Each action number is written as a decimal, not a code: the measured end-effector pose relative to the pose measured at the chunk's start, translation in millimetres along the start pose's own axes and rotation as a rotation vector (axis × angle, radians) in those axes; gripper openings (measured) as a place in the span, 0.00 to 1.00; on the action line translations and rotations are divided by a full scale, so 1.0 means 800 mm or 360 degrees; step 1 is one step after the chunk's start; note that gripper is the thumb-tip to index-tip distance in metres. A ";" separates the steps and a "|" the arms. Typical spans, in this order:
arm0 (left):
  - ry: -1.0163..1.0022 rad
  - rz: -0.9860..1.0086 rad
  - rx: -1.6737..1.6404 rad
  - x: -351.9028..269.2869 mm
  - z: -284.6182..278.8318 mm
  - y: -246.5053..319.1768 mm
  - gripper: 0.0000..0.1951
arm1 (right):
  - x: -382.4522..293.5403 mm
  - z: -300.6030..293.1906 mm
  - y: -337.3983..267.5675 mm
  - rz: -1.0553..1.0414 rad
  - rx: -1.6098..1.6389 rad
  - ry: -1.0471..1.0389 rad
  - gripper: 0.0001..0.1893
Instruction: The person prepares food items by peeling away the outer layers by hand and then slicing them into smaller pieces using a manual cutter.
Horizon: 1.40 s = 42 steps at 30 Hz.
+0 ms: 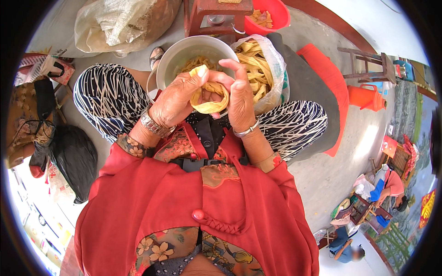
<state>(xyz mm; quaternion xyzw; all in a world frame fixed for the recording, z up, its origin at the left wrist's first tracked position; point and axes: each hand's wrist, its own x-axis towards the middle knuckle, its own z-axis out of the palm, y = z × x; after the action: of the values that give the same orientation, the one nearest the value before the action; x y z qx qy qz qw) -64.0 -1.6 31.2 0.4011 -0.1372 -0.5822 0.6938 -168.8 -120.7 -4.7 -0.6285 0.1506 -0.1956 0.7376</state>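
Observation:
A flat yellow strip [211, 107] of pliable material is bent into a ring between my two hands, above a white bucket. My left hand [179, 93], with a metal watch at the wrist, pinches the strip's end under the thumb. My right hand [240, 95], wearing a silver bangle, steadies the ring's other side; its index finger is raised, and some fingertips show behind the ring. Small yellow pieces [198, 63] lie inside the white bucket [165, 63] between my knees. Right beside it, a clear plastic bag [278, 65] holds many long yellow strips [255, 65].
A wooden stool [224, 8] and a red basin [285, 22] with yellow pieces stand beyond the bucket. A large woven sack [117, 27] lies far left, a black plastic bag [74, 158] nearer. To the right are an orange thermos jug [366, 97] and two seated people [393, 184].

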 end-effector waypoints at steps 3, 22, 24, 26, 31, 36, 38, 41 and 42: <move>-0.0004 -0.0124 -0.0169 0.003 0.002 -0.001 0.28 | -0.006 -0.019 0.012 -0.0002 -0.0202 0.0062 0.28; 0.0597 -0.0056 0.0556 0.015 -0.022 -0.011 0.12 | -0.017 -0.051 0.012 0.0558 -0.0333 -0.0125 0.15; 0.0617 -0.0111 0.0553 0.015 -0.023 -0.004 0.09 | -0.016 -0.034 0.003 0.0614 -0.0145 -0.0140 0.14; 0.0587 -0.0059 0.0573 0.016 -0.025 -0.004 0.07 | -0.005 -0.015 -0.012 0.0656 -0.0072 -0.0233 0.14; 0.0542 0.0075 0.0064 0.010 -0.040 0.027 0.06 | 0.019 -0.003 -0.019 0.0366 -0.0375 -0.0374 0.18; 0.0604 0.0283 0.0098 0.018 -0.046 0.076 0.06 | 0.049 -0.015 -0.057 0.0170 -0.0610 -0.0380 0.17; 0.0504 0.0326 0.0041 0.030 -0.053 0.092 0.06 | 0.075 -0.019 -0.070 -0.0086 -0.0791 -0.0361 0.16; 0.0615 0.0455 0.0307 0.070 -0.042 0.122 0.07 | 0.127 -0.037 -0.084 -0.0389 -0.1119 -0.0256 0.16; 0.0622 0.0492 0.0397 0.087 -0.036 0.132 0.06 | 0.145 -0.044 -0.089 -0.0423 -0.1177 -0.0191 0.17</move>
<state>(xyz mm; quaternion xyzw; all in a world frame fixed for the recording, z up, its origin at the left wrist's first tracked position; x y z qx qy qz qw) 48.4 -54.2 68.7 0.5623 -0.1309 -0.3596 0.7330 -90.1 -216.1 62.2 -0.8760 0.0848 -0.1849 0.4373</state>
